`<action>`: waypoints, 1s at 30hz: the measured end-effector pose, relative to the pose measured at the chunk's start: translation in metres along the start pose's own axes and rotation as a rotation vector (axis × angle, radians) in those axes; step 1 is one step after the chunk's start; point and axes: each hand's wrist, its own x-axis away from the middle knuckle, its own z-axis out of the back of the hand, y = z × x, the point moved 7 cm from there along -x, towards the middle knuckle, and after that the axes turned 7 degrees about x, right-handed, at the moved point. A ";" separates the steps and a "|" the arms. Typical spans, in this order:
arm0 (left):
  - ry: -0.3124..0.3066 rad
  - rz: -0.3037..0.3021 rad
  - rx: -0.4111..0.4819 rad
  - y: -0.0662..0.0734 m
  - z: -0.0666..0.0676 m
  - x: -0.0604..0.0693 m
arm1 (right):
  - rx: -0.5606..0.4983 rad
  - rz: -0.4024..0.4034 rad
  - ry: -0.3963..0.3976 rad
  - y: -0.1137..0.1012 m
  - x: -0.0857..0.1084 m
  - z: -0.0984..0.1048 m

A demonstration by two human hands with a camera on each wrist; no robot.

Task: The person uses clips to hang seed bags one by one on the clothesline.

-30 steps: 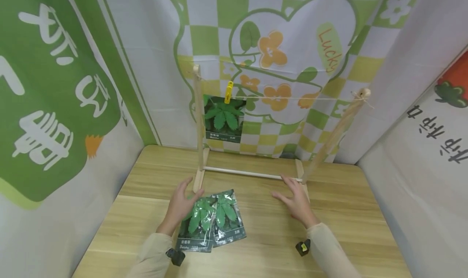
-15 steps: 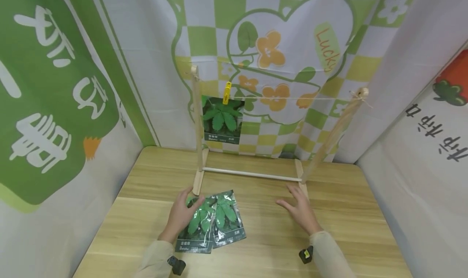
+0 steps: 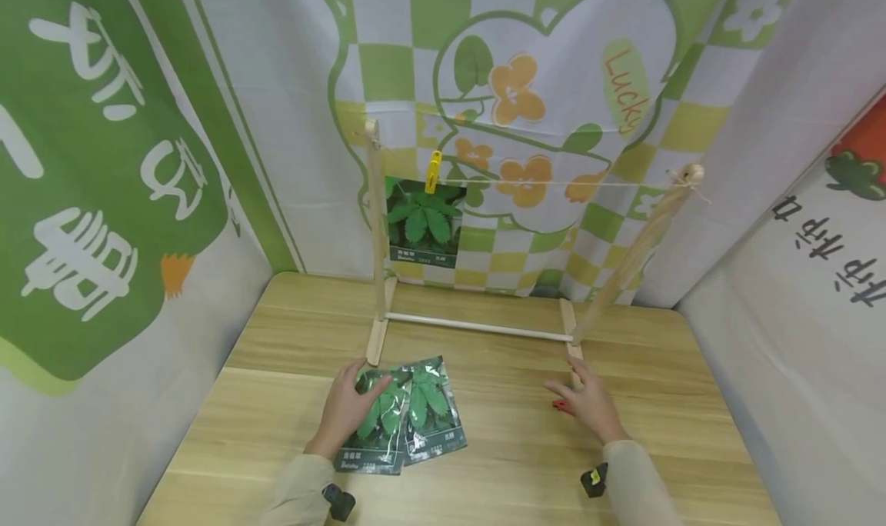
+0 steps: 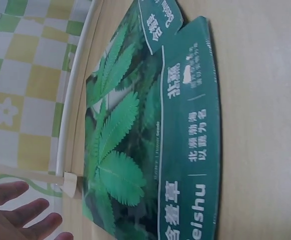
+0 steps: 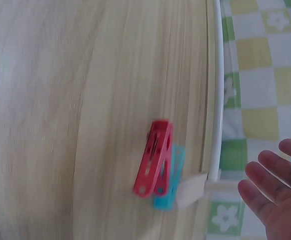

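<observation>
In the head view, two glossy seed packets with green leaf pictures lie on the table, the left packet partly overlapping the right packet. My left hand is over the left packet's upper left side, fingers spread and holding nothing. My right hand, also spread and holding nothing, is above a red clothespin, which it partly hides. In the right wrist view that red clothespin lies over a light blue clothespin. A third packet hangs from the string under a yellow clothespin.
A wooden rack stands at the back of the table, with a left post, a right post and a white bottom bar. A thin string runs between the post tops. A patterned curtain hangs behind.
My right hand has moved rightward and toward me, and the red clothespin now shows beside it. My left hand has shifted slightly toward me. The packets stay where they were.
</observation>
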 end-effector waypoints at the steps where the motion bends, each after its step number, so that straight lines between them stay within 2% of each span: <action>1: 0.001 0.006 -0.005 -0.001 0.000 0.001 | 0.005 -0.012 0.002 0.004 0.000 0.002; 9: 0.045 0.057 -0.130 -0.012 0.007 0.003 | 0.030 -0.059 0.011 0.024 0.000 0.010; 14: 0.038 0.082 -0.145 -0.018 0.006 0.003 | 0.029 -0.067 -0.011 0.029 0.002 0.008; 19: 0.048 0.106 -0.228 -0.022 0.006 0.006 | 0.052 -0.067 -0.023 0.033 0.006 0.005; 25: 0.048 0.112 -0.272 -0.025 0.007 0.011 | 0.096 -0.035 -0.030 0.039 0.011 -0.001; 30: 0.037 0.092 -0.305 -0.025 0.004 0.012 | 0.133 -0.046 -0.035 0.046 0.015 -0.005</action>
